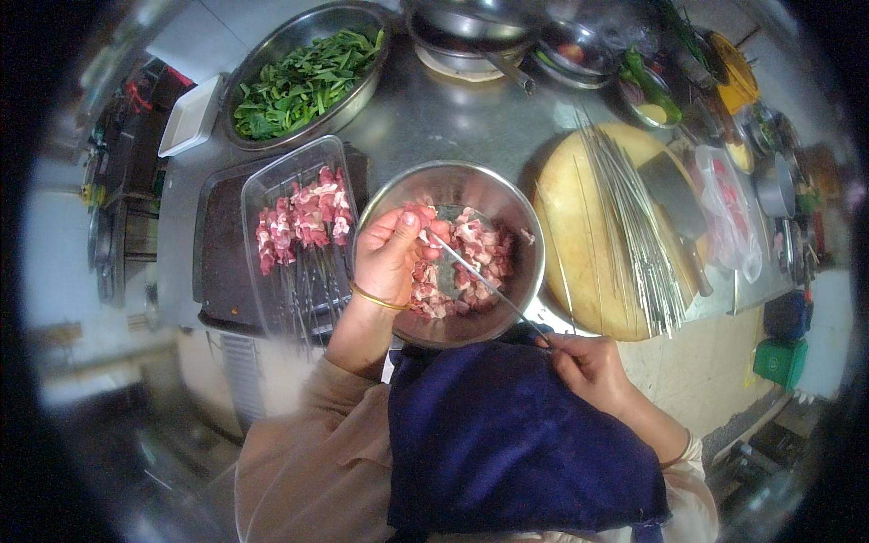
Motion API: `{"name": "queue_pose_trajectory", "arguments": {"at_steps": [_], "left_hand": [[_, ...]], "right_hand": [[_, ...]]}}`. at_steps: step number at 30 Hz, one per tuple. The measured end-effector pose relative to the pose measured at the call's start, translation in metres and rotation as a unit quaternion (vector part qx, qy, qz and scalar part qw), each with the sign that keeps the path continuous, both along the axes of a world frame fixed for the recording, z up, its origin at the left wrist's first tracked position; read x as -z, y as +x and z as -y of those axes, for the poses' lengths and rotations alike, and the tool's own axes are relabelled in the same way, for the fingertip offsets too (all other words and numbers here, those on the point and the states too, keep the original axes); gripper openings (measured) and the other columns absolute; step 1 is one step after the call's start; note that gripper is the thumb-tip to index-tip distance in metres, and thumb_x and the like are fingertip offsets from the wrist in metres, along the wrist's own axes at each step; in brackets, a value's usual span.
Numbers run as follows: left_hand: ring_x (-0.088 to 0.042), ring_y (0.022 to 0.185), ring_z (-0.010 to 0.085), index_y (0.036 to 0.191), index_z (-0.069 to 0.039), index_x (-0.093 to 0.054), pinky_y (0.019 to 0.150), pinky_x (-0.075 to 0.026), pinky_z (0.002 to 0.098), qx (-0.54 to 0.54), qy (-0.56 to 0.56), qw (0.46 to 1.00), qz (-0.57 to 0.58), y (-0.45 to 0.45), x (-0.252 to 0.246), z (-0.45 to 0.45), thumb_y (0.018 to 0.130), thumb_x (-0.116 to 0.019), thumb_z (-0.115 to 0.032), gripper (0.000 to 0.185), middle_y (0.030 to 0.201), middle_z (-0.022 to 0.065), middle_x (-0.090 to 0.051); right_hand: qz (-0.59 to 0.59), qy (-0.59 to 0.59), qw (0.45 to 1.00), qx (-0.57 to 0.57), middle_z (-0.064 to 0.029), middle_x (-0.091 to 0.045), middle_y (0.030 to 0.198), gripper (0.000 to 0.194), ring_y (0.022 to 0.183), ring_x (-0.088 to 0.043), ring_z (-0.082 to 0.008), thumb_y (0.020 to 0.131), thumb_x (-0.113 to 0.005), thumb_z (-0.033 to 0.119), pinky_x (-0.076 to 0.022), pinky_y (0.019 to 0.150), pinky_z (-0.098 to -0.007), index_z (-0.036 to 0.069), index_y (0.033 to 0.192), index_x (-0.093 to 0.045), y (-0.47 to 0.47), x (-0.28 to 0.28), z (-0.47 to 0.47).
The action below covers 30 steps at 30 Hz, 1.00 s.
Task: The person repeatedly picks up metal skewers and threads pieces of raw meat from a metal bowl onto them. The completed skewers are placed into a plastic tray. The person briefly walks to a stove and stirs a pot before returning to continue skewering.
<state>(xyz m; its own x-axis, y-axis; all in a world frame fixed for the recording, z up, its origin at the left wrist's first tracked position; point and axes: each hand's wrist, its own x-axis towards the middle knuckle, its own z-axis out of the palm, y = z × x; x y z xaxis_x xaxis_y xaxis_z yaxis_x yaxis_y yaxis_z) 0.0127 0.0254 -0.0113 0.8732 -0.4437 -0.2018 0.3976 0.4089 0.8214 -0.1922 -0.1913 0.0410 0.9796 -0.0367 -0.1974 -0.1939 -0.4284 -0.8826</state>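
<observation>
My left hand (399,248) pinches a piece of raw meat (419,209) above a steel bowl (453,174). In my right hand (589,366) is the near end of a metal skewer (485,282), which slants up and left to the meat at my left fingers. Whether the tip has gone through the meat is hidden by those fingers. Loose chunks of raw meat (478,261) lie in the bowl. To the left, a clear plastic tray (252,197) holds several skewers threaded with meat (305,210), their bare ends towards me.
A round chopping board (577,203) at the right bears a bundle of bare skewers (628,224) and a cleaver (672,193). Behind stand a basin of leafy greens (309,88), a white tray (192,117) and a pan (468,54). A plastic bag (728,210) lies beyond the board.
</observation>
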Motion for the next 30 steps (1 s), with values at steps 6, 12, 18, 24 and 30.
{"name": "queue_pose_trajectory", "arguments": {"at_steps": [6,12,18,24,30], "left_hand": [[-0.066,0.075,0.0204,0.101,-0.002,-0.059,0.063,-0.053,0.0281,0.041,-0.033,0.997,-0.060,-0.002,-0.004,-0.004,0.094,-0.054,-0.029,0.028,0.088,0.0116,-0.067],[-0.067,0.079,0.0204,0.107,0.000,-0.060,0.064,-0.054,0.0270,0.108,0.020,0.994,-0.016,-0.009,-0.002,0.009,0.095,-0.053,-0.032,0.035,0.093,0.0148,-0.068],[-0.056,0.110,0.0189,0.120,-0.008,-0.053,0.072,-0.053,0.0337,0.085,-0.065,0.994,-0.013,-0.030,0.009,0.022,0.095,-0.052,-0.031,0.034,0.122,0.0056,-0.059],[-0.060,0.097,0.0215,0.110,-0.011,-0.057,0.086,-0.047,0.0378,0.098,-0.171,0.931,-0.307,-0.038,0.032,0.019,0.098,-0.043,-0.038,0.033,0.109,0.0061,-0.063],[-0.060,0.105,0.0174,0.112,-0.012,-0.060,0.090,-0.050,0.0351,0.033,-0.261,0.926,-0.270,-0.033,0.038,0.028,0.095,-0.052,-0.020,0.020,0.109,0.0046,-0.063]], "right_hand": [[0.030,0.024,0.999,-0.004,-0.0139,-0.058,0.064,0.021,0.052,-0.053,-0.0129,0.086,-0.053,0.002,-0.0446,0.051,-0.0278,-0.001,0.103,-0.066,0.003,0.005,-0.002],[0.030,0.057,0.998,-0.019,-0.0088,-0.058,0.068,0.023,0.058,-0.050,-0.0089,0.090,-0.051,0.004,-0.0438,0.055,-0.0253,-0.001,0.109,-0.063,0.025,0.005,-0.014],[-0.053,0.266,0.962,0.019,0.0058,-0.051,0.072,0.021,0.061,-0.042,-0.0025,0.098,-0.046,0.009,-0.0358,0.054,-0.0184,0.004,0.114,-0.059,0.051,0.001,-0.013],[-0.104,0.262,0.959,0.005,0.0069,-0.048,0.072,0.021,0.060,-0.039,-0.0022,0.098,-0.045,0.010,-0.0330,0.054,-0.0184,0.003,0.112,-0.059,0.053,0.003,-0.008],[-0.148,0.239,0.960,-0.011,0.0070,-0.047,0.072,0.022,0.061,-0.038,-0.0024,0.097,-0.044,0.008,-0.0321,0.054,-0.0186,0.002,0.113,-0.059,0.038,0.007,-0.006]]}}
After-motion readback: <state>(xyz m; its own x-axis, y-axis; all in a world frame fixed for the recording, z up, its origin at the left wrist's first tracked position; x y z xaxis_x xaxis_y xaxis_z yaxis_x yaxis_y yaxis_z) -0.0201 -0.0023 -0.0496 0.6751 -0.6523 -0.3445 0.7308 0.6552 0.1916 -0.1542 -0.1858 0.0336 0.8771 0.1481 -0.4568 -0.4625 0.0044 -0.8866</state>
